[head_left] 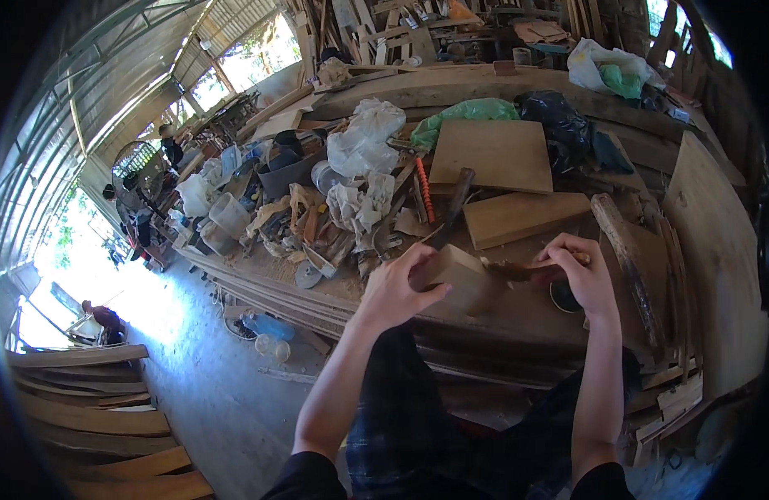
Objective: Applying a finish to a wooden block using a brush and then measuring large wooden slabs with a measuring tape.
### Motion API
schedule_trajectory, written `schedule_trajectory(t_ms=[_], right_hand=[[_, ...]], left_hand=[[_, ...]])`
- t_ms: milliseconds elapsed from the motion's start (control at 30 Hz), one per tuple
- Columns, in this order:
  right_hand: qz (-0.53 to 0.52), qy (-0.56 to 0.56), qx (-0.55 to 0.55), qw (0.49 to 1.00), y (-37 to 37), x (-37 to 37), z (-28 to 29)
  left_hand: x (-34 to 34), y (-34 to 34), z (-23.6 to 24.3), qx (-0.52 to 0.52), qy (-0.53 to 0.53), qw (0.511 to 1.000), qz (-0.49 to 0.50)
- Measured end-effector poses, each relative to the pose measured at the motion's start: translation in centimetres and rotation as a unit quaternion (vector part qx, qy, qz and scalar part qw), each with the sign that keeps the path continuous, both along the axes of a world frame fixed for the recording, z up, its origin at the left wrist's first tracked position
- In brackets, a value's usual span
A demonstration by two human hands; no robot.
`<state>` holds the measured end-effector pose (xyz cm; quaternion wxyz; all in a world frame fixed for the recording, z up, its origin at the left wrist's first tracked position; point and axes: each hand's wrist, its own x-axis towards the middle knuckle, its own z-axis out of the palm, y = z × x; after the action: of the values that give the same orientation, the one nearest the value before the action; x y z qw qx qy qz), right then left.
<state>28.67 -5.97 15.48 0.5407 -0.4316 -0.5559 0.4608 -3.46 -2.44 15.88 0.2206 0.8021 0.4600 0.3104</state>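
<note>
My left hand (pixel 404 285) is closed round a pale wooden block (pixel 458 279), thumb along its near side and fingers on the far side. In my right hand (pixel 583 273) is a slim brown tool (pixel 522 271), its pale tip close to the block's right edge. Whether that tip touches the block I cannot tell, and the tool's exact kind is unclear. Beneath my right hand sits a round dark container (pixel 566 296), partly hidden. Beyond the block lie a tapered wooden board (pixel 524 218) and a dark-handled tool (pixel 460 196).
A square wooden panel (pixel 491 157) lies farther back, beside an orange spiral rod (pixel 424 190). Plastic bags (pixel 366 137), rags and tubs (pixel 229 215) crowd the left. A bark-edged stick (pixel 628 271) and a leaning board (pixel 718 267) stand right. Stacked planks (pixel 109 412) lie lower left.
</note>
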Motion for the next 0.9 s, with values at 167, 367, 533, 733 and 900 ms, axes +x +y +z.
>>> schedule_trajectory(t_ms=[167, 367, 533, 733, 900], right_hand=[[0.007, 0.045, 0.032, 0.998, -0.1, -2.1, 0.1], [-0.007, 0.038, 0.08, 0.996, 0.2, 0.1, -0.4], [-0.047, -0.067, -0.003, 0.997, 0.4, 3.5, -1.5], [-0.141, 0.017, 0.031, 0.989, 0.0, 5.6, -0.3], [-0.088, -0.006, 0.034, 0.996, 0.1, 2.9, -0.6]], left_hand=[[1.9, 0.9, 1.5, 0.056, 0.11, 0.991, -0.044], [3.0, 0.6, 1.7, 0.06, 0.094, 0.994, -0.025], [5.2, 0.3, 1.5, 0.121, 0.08, 0.987, -0.072], [6.4, 1.7, -2.7, 0.157, -0.076, 0.984, -0.029], [5.8, 2.7, -7.0, 0.184, -0.137, 0.973, -0.012]])
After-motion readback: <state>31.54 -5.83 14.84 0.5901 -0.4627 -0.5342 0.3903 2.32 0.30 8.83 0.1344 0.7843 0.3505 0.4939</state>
